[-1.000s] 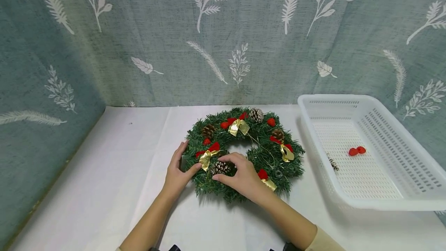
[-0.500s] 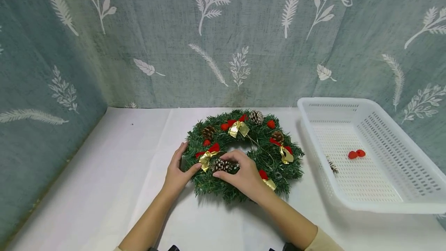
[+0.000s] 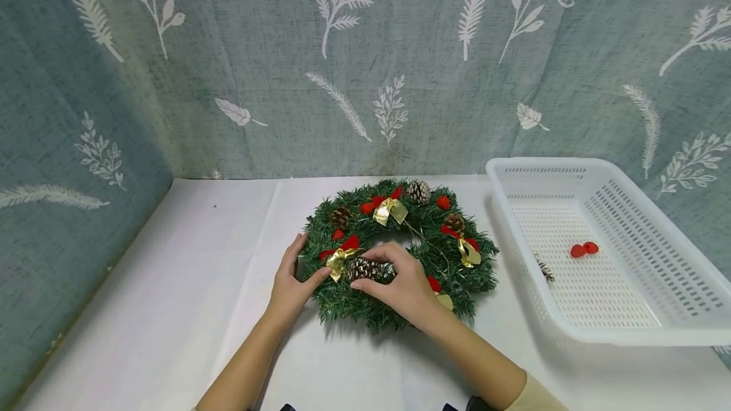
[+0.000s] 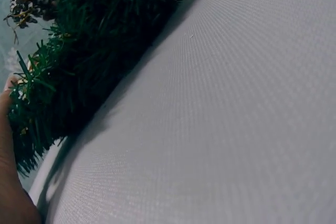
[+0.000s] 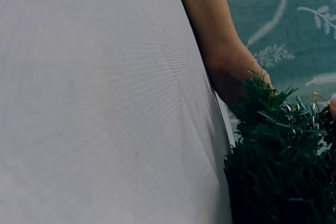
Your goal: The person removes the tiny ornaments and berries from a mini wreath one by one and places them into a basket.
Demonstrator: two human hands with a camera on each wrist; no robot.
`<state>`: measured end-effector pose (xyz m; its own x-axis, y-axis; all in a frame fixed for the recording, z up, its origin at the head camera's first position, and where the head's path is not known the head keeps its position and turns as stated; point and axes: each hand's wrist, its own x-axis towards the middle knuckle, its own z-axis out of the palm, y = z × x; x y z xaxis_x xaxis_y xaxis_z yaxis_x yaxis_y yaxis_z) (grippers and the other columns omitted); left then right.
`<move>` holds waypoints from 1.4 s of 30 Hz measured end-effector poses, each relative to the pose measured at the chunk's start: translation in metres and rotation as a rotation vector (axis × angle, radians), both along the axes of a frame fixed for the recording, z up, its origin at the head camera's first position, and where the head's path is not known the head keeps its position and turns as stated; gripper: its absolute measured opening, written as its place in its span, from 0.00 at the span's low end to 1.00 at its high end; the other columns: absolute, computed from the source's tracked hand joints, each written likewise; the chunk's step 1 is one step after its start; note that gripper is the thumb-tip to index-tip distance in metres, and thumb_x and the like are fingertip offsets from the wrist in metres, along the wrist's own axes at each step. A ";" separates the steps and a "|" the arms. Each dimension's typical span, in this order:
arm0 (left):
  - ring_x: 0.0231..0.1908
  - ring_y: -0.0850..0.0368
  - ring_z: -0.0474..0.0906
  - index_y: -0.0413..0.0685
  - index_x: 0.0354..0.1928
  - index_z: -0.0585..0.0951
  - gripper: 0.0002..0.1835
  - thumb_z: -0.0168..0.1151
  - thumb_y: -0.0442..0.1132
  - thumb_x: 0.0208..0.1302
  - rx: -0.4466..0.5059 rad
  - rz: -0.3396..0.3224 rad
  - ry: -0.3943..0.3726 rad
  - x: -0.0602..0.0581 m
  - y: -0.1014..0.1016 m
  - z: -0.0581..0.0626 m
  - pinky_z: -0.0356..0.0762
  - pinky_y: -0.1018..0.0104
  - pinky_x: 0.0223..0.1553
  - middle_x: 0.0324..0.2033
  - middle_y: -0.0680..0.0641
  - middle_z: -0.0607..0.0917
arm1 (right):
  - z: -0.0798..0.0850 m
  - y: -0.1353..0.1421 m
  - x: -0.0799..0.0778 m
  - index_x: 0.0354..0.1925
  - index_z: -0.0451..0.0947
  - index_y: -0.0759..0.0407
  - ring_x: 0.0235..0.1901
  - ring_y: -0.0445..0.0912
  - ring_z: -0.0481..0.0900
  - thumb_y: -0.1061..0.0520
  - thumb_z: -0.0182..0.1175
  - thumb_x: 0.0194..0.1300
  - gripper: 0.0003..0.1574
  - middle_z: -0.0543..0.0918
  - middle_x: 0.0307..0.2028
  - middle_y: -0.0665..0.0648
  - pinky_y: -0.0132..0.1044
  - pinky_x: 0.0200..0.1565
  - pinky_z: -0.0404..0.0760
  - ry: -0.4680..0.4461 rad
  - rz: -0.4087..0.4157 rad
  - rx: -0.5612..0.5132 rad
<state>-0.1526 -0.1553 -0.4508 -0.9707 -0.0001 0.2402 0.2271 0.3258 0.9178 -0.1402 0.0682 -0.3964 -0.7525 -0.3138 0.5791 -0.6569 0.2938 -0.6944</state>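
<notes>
Green wreath [image 3: 342,309], one: beneath the right grip [image 3: 400,284], held at its edge by the left grip [image 3: 290,281]. Pinecone [image 3: 364,269], one: pinched in the right grip, over the wreath; whether fastened, cannot tell. Set around the grips: bows [image 3: 391,209], other cones [image 3: 419,192], berries [image 3: 443,202]. Remaining, well right of the right grip: basket [image 3: 634,336] with two red pieces [image 3: 584,249], one dark sprig [image 3: 546,270]. Trimming judged mostly done.

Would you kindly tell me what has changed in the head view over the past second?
The right hand, pinching the pine cone, has shifted slightly away from the person, toward the opening of the wreath. The left hand still rests at the wreath's edge; the wreath and basket look unmoved.
</notes>
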 end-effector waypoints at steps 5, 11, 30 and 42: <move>0.72 0.44 0.44 0.53 0.73 0.56 0.43 0.67 0.40 0.59 -0.009 0.000 0.005 0.000 0.000 0.001 0.48 0.42 0.69 0.73 0.42 0.51 | 0.002 0.001 -0.001 0.42 0.79 0.59 0.40 0.45 0.79 0.59 0.75 0.45 0.24 0.81 0.38 0.53 0.38 0.44 0.80 0.007 0.003 -0.004; 0.72 0.44 0.44 0.53 0.73 0.55 0.43 0.66 0.40 0.59 -0.018 -0.006 0.008 -0.001 0.000 0.001 0.48 0.41 0.69 0.73 0.43 0.51 | 0.007 0.004 -0.001 0.42 0.78 0.60 0.40 0.46 0.79 0.61 0.75 0.45 0.24 0.81 0.39 0.54 0.39 0.44 0.80 0.017 -0.006 -0.014; 0.73 0.45 0.43 0.53 0.73 0.56 0.42 0.66 0.40 0.60 -0.010 -0.010 -0.010 -0.001 0.000 0.002 0.47 0.42 0.70 0.73 0.43 0.50 | 0.020 0.016 -0.002 0.45 0.78 0.58 0.44 0.44 0.77 0.59 0.75 0.45 0.26 0.80 0.43 0.53 0.43 0.47 0.79 -0.047 -0.056 -0.013; 0.73 0.46 0.42 0.55 0.73 0.56 0.42 0.65 0.39 0.60 -0.004 -0.014 -0.018 -0.002 0.001 0.001 0.47 0.42 0.70 0.73 0.44 0.50 | 0.030 0.030 0.000 0.45 0.79 0.58 0.44 0.44 0.78 0.60 0.75 0.45 0.26 0.80 0.42 0.52 0.43 0.48 0.79 -0.068 -0.125 -0.023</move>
